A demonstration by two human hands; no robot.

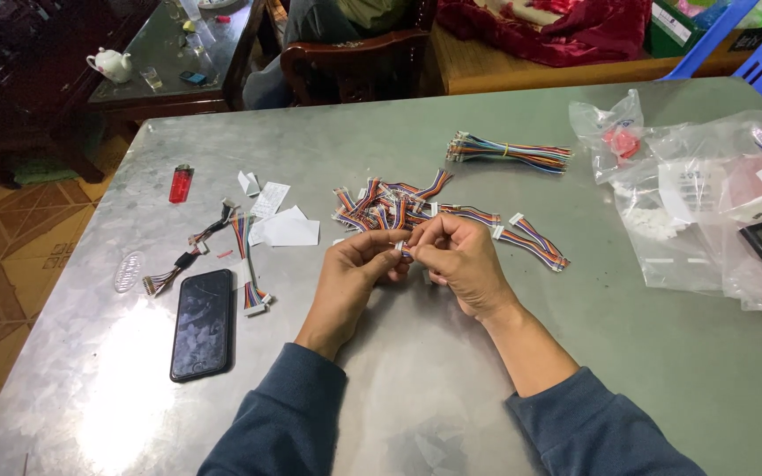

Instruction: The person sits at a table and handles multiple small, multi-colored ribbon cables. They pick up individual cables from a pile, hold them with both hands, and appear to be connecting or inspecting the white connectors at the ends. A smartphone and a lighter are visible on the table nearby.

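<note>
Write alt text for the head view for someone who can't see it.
Both hands, left hand and right hand, pinch a small multicoloured wire connector above a grey metal table. A pile of similar wire harnesses lies just beyond, a black phone and red lighter to the left, plastic bags right.

A home living room doubling as a piecework spot — carved dark wooden armchair (354, 62) beyond the far edge of the metal-topped surface (575, 353), glass coffee table (178, 53) with a white teapot (112, 63) past the far left corner, patterned floor tiles (2, 256) at left. Red cloth (549, 26) heaped on a wooden bench — domestic clutter.
</note>
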